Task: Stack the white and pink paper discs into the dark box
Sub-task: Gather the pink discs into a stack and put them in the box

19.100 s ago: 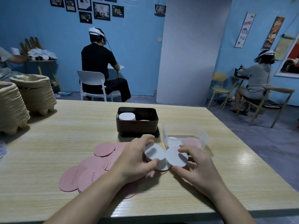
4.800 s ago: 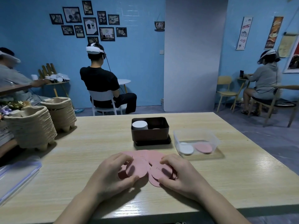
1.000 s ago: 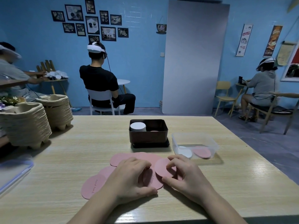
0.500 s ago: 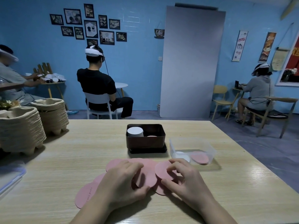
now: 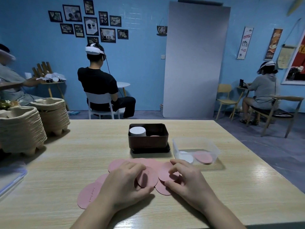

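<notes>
On the wooden worktop (image 5: 66, 162), near its front edge, a spread of pink discs (image 5: 118, 164) lies flat and overlapping, trailing from the middle toward the front-left, where one disc (image 5: 90, 195) shows small writing running front to back. The left hand (image 5: 125, 184) has its grip closed on a pink disc (image 5: 147, 178), thumb below and fingers curled over its upper rim, the disc tilted up off the pile. The right hand (image 5: 188, 180) pinches another pink disc (image 5: 166, 172) between thumb and fingertips, close beside the first (their rims overlap). Further back, at the middle of the worktop, the dark box (image 5: 148, 141) sits on a black lid or tray, its long axis running left to right; a stack of white discs (image 5: 137, 131) stands upright in its left end, and a pink edge shows low in the right end. Just right of it, a clear container (image 5: 196, 146) holds one white and one pink disc lying flat. Stacked pulp trays (image 5: 21, 129) stand at the left edge.
</notes>
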Demonstrator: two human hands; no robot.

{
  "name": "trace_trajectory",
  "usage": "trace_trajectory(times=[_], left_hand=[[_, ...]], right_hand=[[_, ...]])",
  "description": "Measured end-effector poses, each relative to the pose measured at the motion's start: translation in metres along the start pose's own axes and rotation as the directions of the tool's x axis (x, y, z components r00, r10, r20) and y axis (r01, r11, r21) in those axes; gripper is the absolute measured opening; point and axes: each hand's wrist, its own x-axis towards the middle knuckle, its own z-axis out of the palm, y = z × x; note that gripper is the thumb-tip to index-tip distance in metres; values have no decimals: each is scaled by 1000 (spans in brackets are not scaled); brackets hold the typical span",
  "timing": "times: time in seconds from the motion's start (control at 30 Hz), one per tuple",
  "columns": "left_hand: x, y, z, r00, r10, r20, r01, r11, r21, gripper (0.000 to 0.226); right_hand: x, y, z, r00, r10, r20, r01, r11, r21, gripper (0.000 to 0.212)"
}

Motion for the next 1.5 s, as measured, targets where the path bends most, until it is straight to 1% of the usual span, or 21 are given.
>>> trace_trajectory(times=[0.07, 0.13, 0.27, 0.37, 0.47, 0.53, 0.63, 0.77, 0.83, 0.9, 1.0, 1.07, 1.17, 1.3, 1.4, 1.43, 1.5], left_hand=[[0, 0, -1, 999, -21, 48, 21, 1000, -1, 73], [2, 1, -1, 997, -41, 70, 42, 999, -8, 76], [2, 4, -2, 995, -77, 68, 79, 997, -15, 69], [1, 3, 2, 999, -48, 19, 48, 999, 7, 59], [0, 1, 3, 995, -6, -97, 10, 999, 40, 52], [0, 1, 4, 990, 31, -138, -22, 998, 60, 50], [2, 1, 8, 987, 121, -109, -114, 991, 68, 49], [7, 4, 15, 960, 268, -76, -261, 961, 91, 42], [9, 7, 17, 941, 333, -65, -327, 941, 92, 36], [10, 8, 18, 929, 365, -60, -360, 929, 86, 31], [8, 5, 21, 940, 333, -66, -329, 942, 63, 35], [8, 3, 20, 954, 290, -82, -290, 957, 11, 37], [7, 4, 17, 955, 279, -101, -285, 957, -46, 25], [6, 6, 14, 951, 271, -148, -286, 954, -88, 11], [6, 7, 14, 943, 296, -154, -309, 949, -67, 8], [6, 6, 15, 941, 302, -156, -314, 948, -60, 9], [6, 4, 16, 937, 310, -159, -321, 946, -42, 9]], right_hand=[[0, 0, 0, 1000, 13, 10, -13, 1000, 1, 25], [1, 2, 1, 1000, 19, 17, -19, 1000, -8, 27], [1, 3, 1, 999, 26, 26, -26, 1000, -18, 28], [1, 2, 1, 999, 26, 25, -25, 999, -21, 28], [0, 1, 1, 999, 29, 26, -28, 999, -19, 28], [1, 0, 2, 1000, 13, 26, -13, 1000, -13, 30], [2, -1, 1, 998, -49, 41, 49, 999, 11, 37], [3, -1, 3, 978, -189, 89, 189, 982, 2, 43], [4, -1, 5, 971, -205, 121, 206, 979, 6, 40], [3, -1, 5, 968, -214, 131, 215, 977, 12, 30], [2, -3, 2, 970, -224, 94, 223, 975, 26, 23], [1, -5, -1, 975, -218, 42, 216, 975, 60, 22], [-1, -8, -7, 986, -165, -19, 166, 973, 159, 21], [-2, -13, -10, 987, -158, -6, 154, 955, 254, 19], [-2, -13, -10, 992, -123, 30, 106, 937, 333, 21], [-2, -12, -9, 991, -123, 48, 101, 940, 327, 22], [-1, -9, -6, 987, -145, 63, 127, 964, 234, 24]])
